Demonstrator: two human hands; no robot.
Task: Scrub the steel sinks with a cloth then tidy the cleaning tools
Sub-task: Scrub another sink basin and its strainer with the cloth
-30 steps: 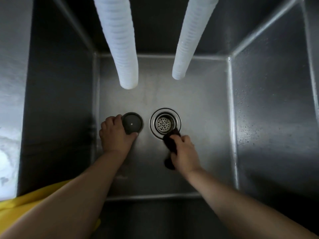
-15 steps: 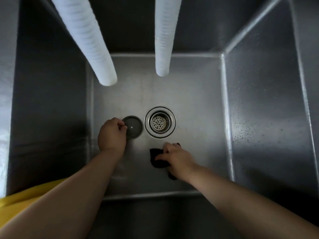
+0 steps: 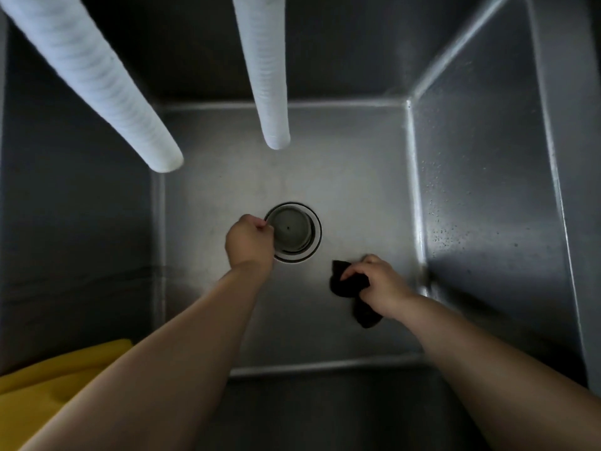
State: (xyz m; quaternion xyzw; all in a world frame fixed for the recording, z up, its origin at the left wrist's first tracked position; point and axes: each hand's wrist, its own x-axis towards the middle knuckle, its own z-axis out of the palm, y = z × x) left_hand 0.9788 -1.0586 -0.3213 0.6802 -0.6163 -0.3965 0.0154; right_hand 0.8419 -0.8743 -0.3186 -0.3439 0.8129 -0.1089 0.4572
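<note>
Cloth: the dark cloth [image 3: 349,283] lies bunched on the floor of the steel sink [image 3: 357,177], to the right of the drain and towards the right wall, with a tail trailing back under your wrist.
Right hand: your right hand [image 3: 379,283] rests on top of the cloth, fingers curled into it and gripping a fold, pressing it against the sink floor.
Stopper: the round grey stopper [image 3: 291,231] sits over the drain opening, inside the drain ring [image 3: 313,245]; whether it is fully seated you cannot tell from here.
Left hand: your left hand [image 3: 250,242] is closed in a fist at the stopper's left edge, fingertips pinching its rim.
Sink walls: the right wall carries scattered water droplets, and the corner seam beside your right hand catches a bright glint.
Hoses: two white ribbed hoses [image 3: 97,83] hang down into the basin from above, their open ends well clear of the floor.
Yellow item: a yellow piece of material [image 3: 42,385] shows at the lower left, beside your left forearm.
</note>
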